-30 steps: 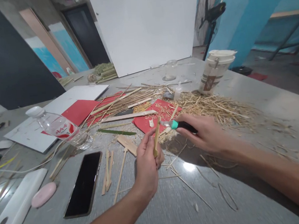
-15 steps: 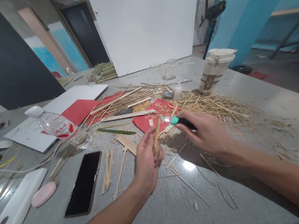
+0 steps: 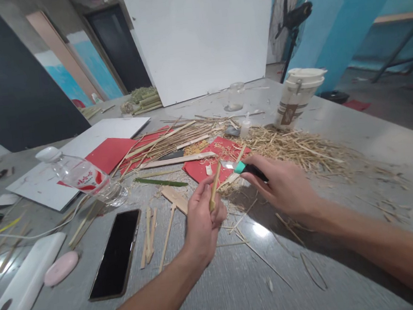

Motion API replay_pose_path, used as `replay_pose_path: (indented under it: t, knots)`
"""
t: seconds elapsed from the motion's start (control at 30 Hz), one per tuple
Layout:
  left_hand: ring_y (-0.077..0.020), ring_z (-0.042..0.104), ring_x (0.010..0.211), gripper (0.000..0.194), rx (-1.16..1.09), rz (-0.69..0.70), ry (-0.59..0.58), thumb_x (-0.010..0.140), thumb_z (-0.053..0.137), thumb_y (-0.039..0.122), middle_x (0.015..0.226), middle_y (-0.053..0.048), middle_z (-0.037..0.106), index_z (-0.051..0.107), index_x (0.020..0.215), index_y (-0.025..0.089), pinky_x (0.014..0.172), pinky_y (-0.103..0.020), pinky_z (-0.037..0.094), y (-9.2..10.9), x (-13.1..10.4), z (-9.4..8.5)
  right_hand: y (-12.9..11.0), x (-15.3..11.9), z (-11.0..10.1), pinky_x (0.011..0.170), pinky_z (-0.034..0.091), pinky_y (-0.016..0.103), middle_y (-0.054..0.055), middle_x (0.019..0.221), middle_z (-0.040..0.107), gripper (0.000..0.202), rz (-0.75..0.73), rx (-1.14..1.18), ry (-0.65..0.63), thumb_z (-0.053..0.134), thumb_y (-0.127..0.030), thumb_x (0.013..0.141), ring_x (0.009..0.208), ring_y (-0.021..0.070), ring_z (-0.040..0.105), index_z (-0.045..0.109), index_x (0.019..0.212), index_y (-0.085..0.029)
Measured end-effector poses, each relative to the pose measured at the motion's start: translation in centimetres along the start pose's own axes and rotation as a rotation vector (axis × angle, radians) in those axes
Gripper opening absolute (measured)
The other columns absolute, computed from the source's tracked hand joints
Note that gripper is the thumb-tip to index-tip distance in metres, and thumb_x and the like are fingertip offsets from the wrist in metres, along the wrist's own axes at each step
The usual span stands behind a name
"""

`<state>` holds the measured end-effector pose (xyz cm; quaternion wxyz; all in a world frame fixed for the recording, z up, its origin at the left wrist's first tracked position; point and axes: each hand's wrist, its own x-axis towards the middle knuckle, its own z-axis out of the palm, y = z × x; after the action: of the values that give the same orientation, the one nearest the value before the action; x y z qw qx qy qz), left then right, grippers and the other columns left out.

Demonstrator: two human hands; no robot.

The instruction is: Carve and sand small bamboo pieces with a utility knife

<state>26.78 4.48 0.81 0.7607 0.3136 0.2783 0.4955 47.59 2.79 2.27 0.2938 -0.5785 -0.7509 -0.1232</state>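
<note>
My left hand (image 3: 204,218) is closed around a thin bamboo strip (image 3: 215,183), which slants up and away from the fingers. In my right hand (image 3: 285,179) is a utility knife (image 3: 250,169) with a black and green handle. Its blade (image 3: 227,164) points left and meets or nearly meets the strip's upper end. Red paper (image 3: 224,148) strewn with shavings lies just beyond the strip. A flat piece of bamboo (image 3: 174,198) is partly hidden behind my left hand. Several slim cut bamboo pieces (image 3: 149,236) rest to its left.
A phone (image 3: 115,254), a pink oval case (image 3: 61,269) and a white power strip-like device (image 3: 28,279) lie at left. A water bottle (image 3: 84,174) stands behind them. Straw (image 3: 297,148) is heaped at right before a lidded cup (image 3: 299,97). Long bamboo sticks (image 3: 168,139) lie farther back.
The hands stay nearly in place. My right hand and the knife have shifted very slightly left, with the blade still by the strip's upper end.
</note>
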Motion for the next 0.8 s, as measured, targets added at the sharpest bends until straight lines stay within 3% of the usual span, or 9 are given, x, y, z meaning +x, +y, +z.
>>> replay_pose_path:
  t: [0.8]
  knots:
    - [-0.0059,0.015,0.045,0.023,0.124,0.053,0.032,0.104,0.068,0.039,0.054,0.012,0.033,0.069,0.117,0.02,0.045,-0.022,0.017,0.07,-0.32,0.28,-0.97,-0.26,-0.22,0.063,0.037,0.032,0.006,0.102,0.077,0.03,0.105,0.045,-0.06,0.05,-0.049,0.112,0.077,0.0213,0.07,0.062,0.116,-0.022]
